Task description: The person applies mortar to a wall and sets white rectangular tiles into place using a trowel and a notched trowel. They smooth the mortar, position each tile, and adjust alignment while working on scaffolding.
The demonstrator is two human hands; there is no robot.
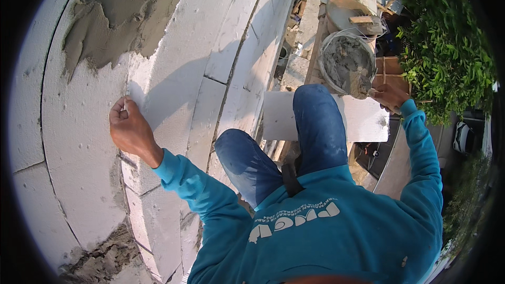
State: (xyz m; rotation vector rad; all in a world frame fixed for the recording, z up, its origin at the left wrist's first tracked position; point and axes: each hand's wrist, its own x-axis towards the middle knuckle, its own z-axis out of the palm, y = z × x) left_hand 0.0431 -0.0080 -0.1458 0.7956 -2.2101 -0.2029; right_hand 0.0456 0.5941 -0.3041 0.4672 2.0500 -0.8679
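Note:
My right hand (391, 98) is closed round the handle of a trowel (360, 85). Grey mortar covers its blade, which lies over the near rim of a bucket (323, 68) holding wet mortar (344, 58). On the left, my left hand (132, 130) is pinched shut against the corner of a white block wall (173, 94). Whatever its fingertips may hold is too small to make out. Above that hand, fresh mortar (123, 10) is smeared across the wall face, its lower edge ragged.
A pale block (279, 115) lies under my knees. Beyond the bucket are a round basin (344, 8) and wooden planks (310, 37). Leafy branches (447, 42) hang at the right, above a drop with a parked vehicle (463, 137). More mortar (105, 257) marks the wall lower left.

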